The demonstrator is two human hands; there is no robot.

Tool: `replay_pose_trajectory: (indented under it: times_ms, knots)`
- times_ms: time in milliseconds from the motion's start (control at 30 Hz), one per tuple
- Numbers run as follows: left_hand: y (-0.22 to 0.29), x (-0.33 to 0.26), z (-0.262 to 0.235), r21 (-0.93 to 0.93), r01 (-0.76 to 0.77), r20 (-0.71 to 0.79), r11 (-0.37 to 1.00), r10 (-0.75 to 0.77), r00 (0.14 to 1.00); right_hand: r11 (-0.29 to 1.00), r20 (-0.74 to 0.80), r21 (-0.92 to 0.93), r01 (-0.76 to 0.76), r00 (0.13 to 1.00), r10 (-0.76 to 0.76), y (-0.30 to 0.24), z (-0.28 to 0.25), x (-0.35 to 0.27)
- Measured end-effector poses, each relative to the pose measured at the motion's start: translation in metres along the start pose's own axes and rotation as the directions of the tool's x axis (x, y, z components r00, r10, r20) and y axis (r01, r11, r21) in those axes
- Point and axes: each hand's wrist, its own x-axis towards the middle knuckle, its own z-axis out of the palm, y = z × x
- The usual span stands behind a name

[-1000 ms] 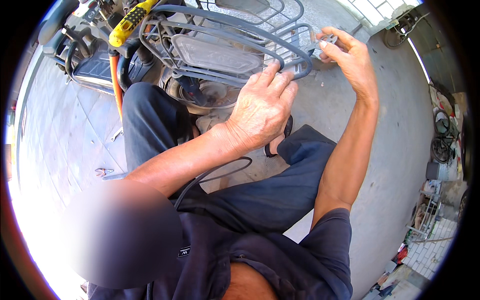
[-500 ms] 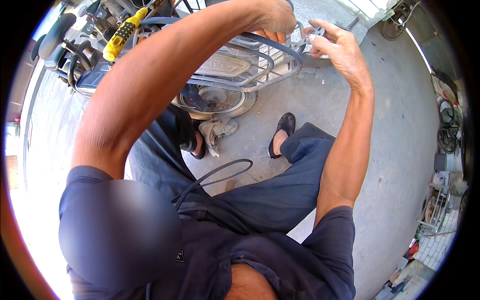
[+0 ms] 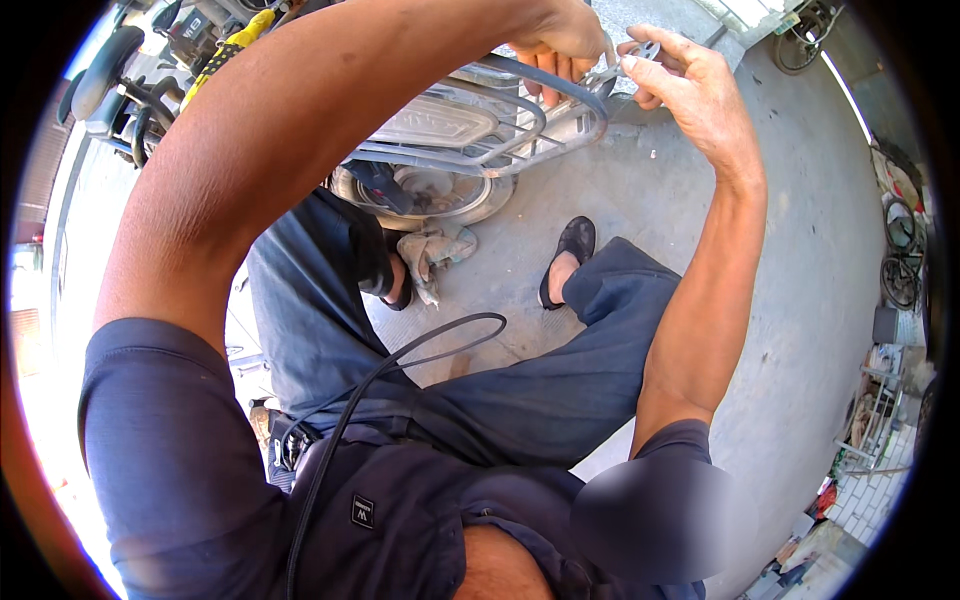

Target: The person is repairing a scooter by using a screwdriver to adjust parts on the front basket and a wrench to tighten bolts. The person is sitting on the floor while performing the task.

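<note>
My right hand [image 3: 695, 95] pinches a flat silver metal piece with holes [image 3: 646, 50] between thumb and fingers. The piece slants down toward the end of a grey tubular metal rack [image 3: 590, 122]. At the rack's upper edge is my left hand [image 3: 568, 42], its fingers bent and pointing down beside the rail. Its thumb side is close to the metal piece's lower end; whatever it grips is hidden.
A spoked wheel [image 3: 445, 195] stands below the rack, with a dirty rag [image 3: 435, 255] on the floor beside it. A black cable [image 3: 400, 355] loops over my lap. Behind my left arm are a yellow, black-dotted object [image 3: 225, 55] and a dark seat [image 3: 105, 70]. Bicycles [image 3: 900, 255] line the right wall.
My left hand has turned, and its bent fingers show more. The right hand has shifted slightly right with the metal piece. My left arm now covers more of the yellow object.
</note>
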Motion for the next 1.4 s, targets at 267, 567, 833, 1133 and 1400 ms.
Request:
replay_pose_trajectory:
  times_ms: [267,567,833,1133,1400]
  knots:
    - [0.003,-0.003,0.002,-0.061,0.003,0.045,0.998,0.0,0.999,0.999,-0.014,-0.05,0.009,1.0,-0.009,-0.007,0.004,-0.005]
    - [0.004,-0.008,0.002,-0.115,0.019,0.072,0.993,-0.01,0.997,0.98,0.003,-0.192,0.055,0.998,-0.056,-0.029,0.014,-0.023]
    - [0.006,-0.017,0.001,-0.164,0.039,0.084,0.986,-0.026,0.996,0.995,-0.09,0.087,0.039,0.995,-0.031,-0.009,0.019,-0.009]
    - [-0.012,-0.027,-0.007,-0.061,-0.123,0.091,0.991,0.128,0.988,0.955,-0.085,0.29,-0.055,0.993,0.083,-0.008,0.016,0.01]
    - [0.02,-0.037,0.0,-0.29,0.039,0.11,0.956,-0.007,0.994,0.995,-0.124,0.096,-0.013,0.992,0.025,-0.019,-0.001,-0.025]
